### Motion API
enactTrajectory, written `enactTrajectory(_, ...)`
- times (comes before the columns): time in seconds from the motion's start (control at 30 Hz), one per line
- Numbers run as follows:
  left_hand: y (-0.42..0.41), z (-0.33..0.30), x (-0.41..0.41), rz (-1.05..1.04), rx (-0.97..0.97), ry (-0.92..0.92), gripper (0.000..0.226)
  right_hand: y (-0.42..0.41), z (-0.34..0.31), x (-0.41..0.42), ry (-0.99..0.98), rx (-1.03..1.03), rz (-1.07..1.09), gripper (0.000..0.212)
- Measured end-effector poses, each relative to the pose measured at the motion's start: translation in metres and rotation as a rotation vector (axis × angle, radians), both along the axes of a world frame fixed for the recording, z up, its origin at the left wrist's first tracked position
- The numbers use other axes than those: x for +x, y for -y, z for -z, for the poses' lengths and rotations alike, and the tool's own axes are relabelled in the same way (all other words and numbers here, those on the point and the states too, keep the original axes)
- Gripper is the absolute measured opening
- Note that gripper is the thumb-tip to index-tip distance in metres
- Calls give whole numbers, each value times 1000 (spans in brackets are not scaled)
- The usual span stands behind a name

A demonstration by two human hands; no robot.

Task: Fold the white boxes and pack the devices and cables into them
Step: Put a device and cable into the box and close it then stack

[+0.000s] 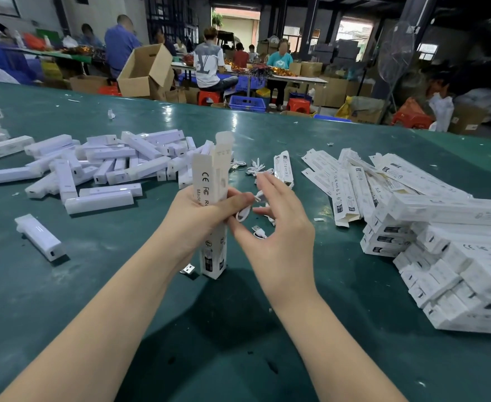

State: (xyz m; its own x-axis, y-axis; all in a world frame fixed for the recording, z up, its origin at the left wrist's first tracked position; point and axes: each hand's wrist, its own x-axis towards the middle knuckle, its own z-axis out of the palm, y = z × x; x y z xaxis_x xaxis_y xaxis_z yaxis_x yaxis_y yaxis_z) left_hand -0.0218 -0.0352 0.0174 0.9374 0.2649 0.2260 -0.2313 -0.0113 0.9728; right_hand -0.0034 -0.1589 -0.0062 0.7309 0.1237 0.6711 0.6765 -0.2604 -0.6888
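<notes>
Left hand: my left hand (198, 213) grips one upright white box (213, 204), fingers (235, 203) curled round its middle; its foot rests on the green table (64, 285), its top flap stands open above my fingers.
Right hand: my right hand (279, 227) is spread just right of the box, fingers straight and relaxed, holding nothing that I can make out.
Cable: one white cable (245, 211) loops between my left fingertips and my right thumb, touching the box side; whether my left fingers pinch it I cannot tell.
USB plugs: one (187, 269) on the table below my left wrist, one (257, 229) under my right palm.
Loose cables: a few, count unclear, beyond my right fingertips (253, 166).
Devices: a heap of some thirty white devices (116, 166) left of and beyond my left fingers; one apart (39, 236), far left.
Flat boxes: a fanned pile (363, 181), too many to count, right of my right fingers.
Packed boxes: a stack (453, 256), roughly twenty, farther right.
</notes>
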Motion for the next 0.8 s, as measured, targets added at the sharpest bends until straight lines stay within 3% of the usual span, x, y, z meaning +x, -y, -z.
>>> enactTrajectory(0.2,-7,-3,0,-17,-128,41,11,3,-7,1,-210,279,-195,40)
enactTrajectory(0.33,-6,-2,1,-125,-75,100,19,7,-13,1,-261,373,-227,22)
enactTrajectory(0.4,-10,4,3,-340,113,158,20,11,-18,0,-266,444,-231,17)
enactTrajectory(0.47,-17,10,6,-554,453,202,28,16,-24,-2,-222,501,-235,18)
enactTrajectory(0.57,-22,15,8,-653,869,240,27,23,-31,-3,-91,461,-248,24)
enactTrajectory(0.8,-24,19,9,-609,1087,337,18,22,-29,0,39,66,-166,26)
